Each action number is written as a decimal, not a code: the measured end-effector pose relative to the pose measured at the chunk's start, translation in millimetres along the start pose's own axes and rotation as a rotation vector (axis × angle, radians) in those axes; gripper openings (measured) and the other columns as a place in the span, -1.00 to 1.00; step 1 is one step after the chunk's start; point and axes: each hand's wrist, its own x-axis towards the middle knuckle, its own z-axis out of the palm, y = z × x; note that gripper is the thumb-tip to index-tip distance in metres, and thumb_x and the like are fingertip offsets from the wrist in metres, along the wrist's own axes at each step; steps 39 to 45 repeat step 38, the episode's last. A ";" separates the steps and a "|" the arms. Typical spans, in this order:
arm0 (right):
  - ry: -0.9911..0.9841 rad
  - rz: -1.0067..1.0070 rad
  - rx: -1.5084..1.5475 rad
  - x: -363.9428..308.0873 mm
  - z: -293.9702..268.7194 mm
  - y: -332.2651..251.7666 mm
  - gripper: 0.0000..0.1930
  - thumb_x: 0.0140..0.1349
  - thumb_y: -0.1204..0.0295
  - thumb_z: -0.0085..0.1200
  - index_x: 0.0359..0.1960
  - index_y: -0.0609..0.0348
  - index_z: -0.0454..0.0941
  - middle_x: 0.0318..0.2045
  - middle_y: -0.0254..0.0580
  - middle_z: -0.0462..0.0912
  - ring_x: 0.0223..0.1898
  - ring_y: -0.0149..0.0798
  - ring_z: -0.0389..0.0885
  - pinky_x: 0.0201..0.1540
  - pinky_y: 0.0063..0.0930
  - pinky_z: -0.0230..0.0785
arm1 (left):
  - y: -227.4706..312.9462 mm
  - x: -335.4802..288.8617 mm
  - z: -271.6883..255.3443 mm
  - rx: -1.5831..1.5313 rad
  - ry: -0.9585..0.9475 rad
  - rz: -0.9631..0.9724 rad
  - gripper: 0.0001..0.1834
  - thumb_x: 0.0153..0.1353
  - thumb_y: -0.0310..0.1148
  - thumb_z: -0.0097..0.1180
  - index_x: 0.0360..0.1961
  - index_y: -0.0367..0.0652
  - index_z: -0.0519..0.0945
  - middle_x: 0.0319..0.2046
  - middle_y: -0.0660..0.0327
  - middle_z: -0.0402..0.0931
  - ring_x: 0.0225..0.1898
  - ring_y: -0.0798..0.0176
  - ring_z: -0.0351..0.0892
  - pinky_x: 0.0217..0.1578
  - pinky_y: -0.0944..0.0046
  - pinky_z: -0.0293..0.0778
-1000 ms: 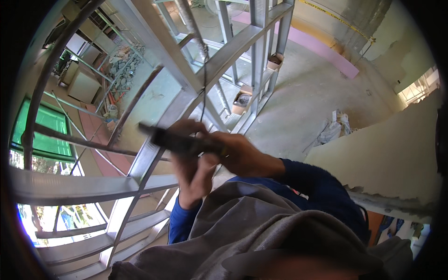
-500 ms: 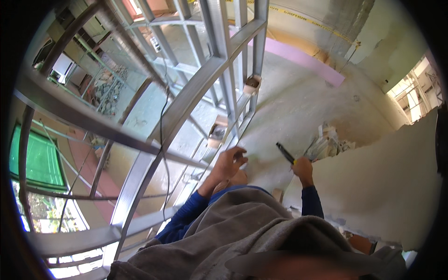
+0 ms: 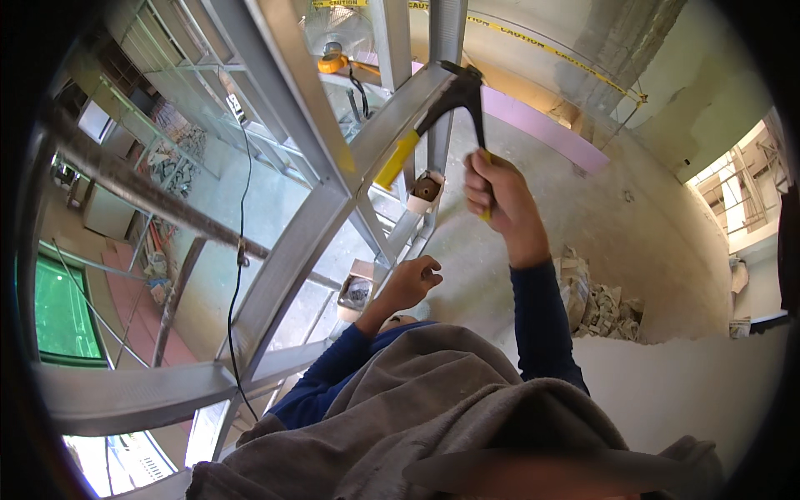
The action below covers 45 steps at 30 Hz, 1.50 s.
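Note:
My right hand (image 3: 504,196) is raised and wrapped round one handle of a black-and-yellow two-handled plier-type tool (image 3: 450,100). Its handles are spread in a V; the free one ends in a yellow grip that slants down to the left. In this view the tool's black head overlaps the edge of a grey metal stud frame (image 3: 333,200); whether they touch I cannot tell. Lower down, my left hand (image 3: 408,285) has its fingers curled in towards the thumb, close to the frame. What lies inside those fingers, if anything, is hidden.
Two small open cartons, an upper one (image 3: 426,192) and a lower one (image 3: 357,290), stand by the frame. An orange tool (image 3: 333,62) sits at the frame's far part. A black cord (image 3: 243,250) hangs at left. Rubble (image 3: 612,310) lies right; yellow tape (image 3: 550,50) stretches behind.
My right hand has risen up and left with the tool, whose handles now show spread apart. My left hand's fingers have curled in more. The view has shifted, showing more of the frame.

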 end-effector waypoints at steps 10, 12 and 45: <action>0.201 0.112 -0.240 148.8 6.4 -1.8 -0.59 0.43 0.08 0.17 -0.24 0.22 0.44 -0.52 -0.23 0.50 -0.60 -0.31 0.56 -0.53 -0.27 0.59 | 4.9 78.0 11.7 0.024 -0.112 -0.073 -0.71 0.22 -0.39 0.34 -0.09 -0.32 0.65 -0.34 -0.06 0.69 -0.28 0.02 0.71 -0.18 0.10 0.57; 0.177 0.124 -0.340 154.0 -4.5 -5.8 -0.53 0.41 0.04 0.19 -0.24 0.30 0.45 -0.51 -0.13 0.54 -0.57 -0.23 0.64 -0.53 -0.20 0.65 | -2.5 95.2 16.4 0.015 -0.085 -0.076 -0.72 0.21 -0.39 0.34 -0.10 -0.32 0.66 -0.35 -0.06 0.69 -0.29 0.02 0.71 -0.19 0.10 0.57; 0.025 -1.078 -0.804 -122.5 -361.4 -457.2 -0.38 0.48 0.12 -0.05 0.29 0.52 0.40 0.09 0.20 0.63 -0.03 0.00 0.68 0.06 -0.17 0.54 | 96.5 502.8 202.2 0.028 -0.341 0.021 -0.76 0.28 -0.40 0.32 -0.08 -0.29 0.68 -0.37 0.09 0.69 -0.33 0.29 0.64 -0.23 0.28 0.55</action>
